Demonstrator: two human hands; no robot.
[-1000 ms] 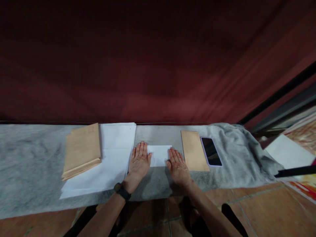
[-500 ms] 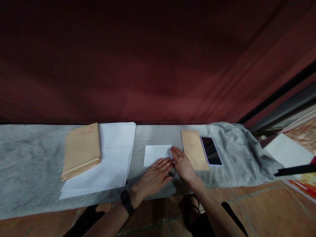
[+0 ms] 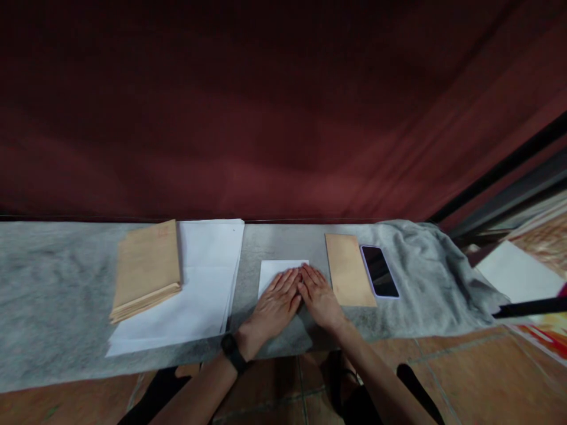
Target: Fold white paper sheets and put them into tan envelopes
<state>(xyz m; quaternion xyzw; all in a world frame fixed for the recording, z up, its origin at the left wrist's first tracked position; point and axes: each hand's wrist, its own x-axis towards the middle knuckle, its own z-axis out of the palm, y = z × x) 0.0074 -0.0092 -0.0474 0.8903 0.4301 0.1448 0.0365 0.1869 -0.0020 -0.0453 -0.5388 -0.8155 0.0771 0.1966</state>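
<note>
A folded sheet of white paper [image 3: 271, 273] lies flat on the grey cloth, partly covered by both hands. My left hand [image 3: 275, 302], with a dark watch on its wrist, rests flat across the paper, fingers stretched out. Over the paper's right end lies my right hand [image 3: 319, 297], its fingers straight and its fingertips touching those of the left. To the right of that hand is a single brown envelope [image 3: 351, 271]. The paper's right and lower parts are hidden under the hands.
On the left, a stack of brown envelopes [image 3: 148, 265] overlaps a pile of white sheets [image 3: 208, 283]. A phone [image 3: 380, 271] lies right of the single envelope. Grey cloth [image 3: 53, 307] covers the bench, and a dark red curtain [image 3: 266, 118] hangs behind.
My left hand has slid up and slightly left, covering more of the paper. My right hand has shifted slightly left. The folded paper stays in about the same place.
</note>
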